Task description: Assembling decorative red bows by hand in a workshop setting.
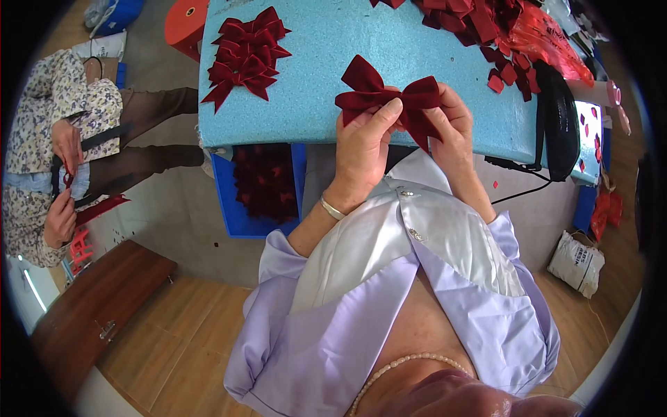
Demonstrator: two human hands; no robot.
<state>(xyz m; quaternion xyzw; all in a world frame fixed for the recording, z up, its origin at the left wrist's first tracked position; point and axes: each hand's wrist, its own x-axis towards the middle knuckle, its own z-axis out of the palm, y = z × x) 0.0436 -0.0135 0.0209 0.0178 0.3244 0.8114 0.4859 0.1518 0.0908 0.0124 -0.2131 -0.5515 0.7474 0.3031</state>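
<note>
A dark red velvet bow (363,78) is held up over the near edge of the light blue table (306,115). My left hand (368,142) pinches it near the middle, with the thumb on its front. On the bow's right loop and lower tail, my right hand (453,125) grips with thumb and fingers. Part of the bow's centre is hidden behind my fingers. To the left on the table lies a cluster of finished-looking red bows (246,55), overlapping one another.
Red fabric pieces (465,21) pile up at the back right beside a red plastic bag (549,42). A black bag (556,121) hangs at the right edge. Below the table, a blue bin (229,219) holds more red bows. A co-worker (66,139) sits at left, handling red ribbon.
</note>
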